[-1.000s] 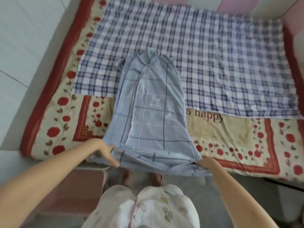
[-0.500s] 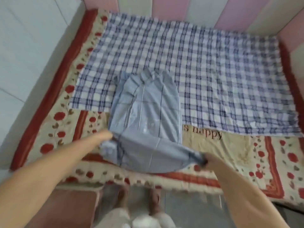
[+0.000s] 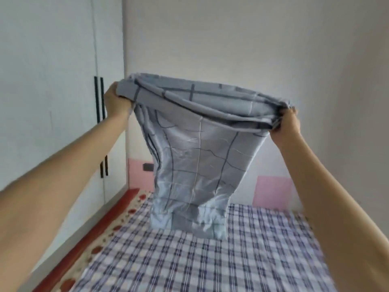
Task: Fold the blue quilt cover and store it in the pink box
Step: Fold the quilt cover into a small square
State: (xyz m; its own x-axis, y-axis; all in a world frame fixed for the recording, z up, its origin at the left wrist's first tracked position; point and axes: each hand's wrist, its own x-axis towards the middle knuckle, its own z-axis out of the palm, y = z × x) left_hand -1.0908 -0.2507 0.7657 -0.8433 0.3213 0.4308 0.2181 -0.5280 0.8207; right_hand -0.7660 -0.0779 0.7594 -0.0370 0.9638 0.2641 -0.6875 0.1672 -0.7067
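Holds blue quilt cover (image 3: 200, 165) up by top corners, clenched in left hand (image 3: 115, 103) and right hand (image 3: 286, 125), lower end touching checked sheet (image 3: 252, 260).

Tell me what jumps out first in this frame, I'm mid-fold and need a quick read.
The blue quilt cover dominates mid-frame, held up as a long folded strip, its lower end bunching on the bed's checked sheet. The left hand grips its upper left corner and the right hand its upper right, both arms stretched forward. Pink panels sit low on the wall behind.
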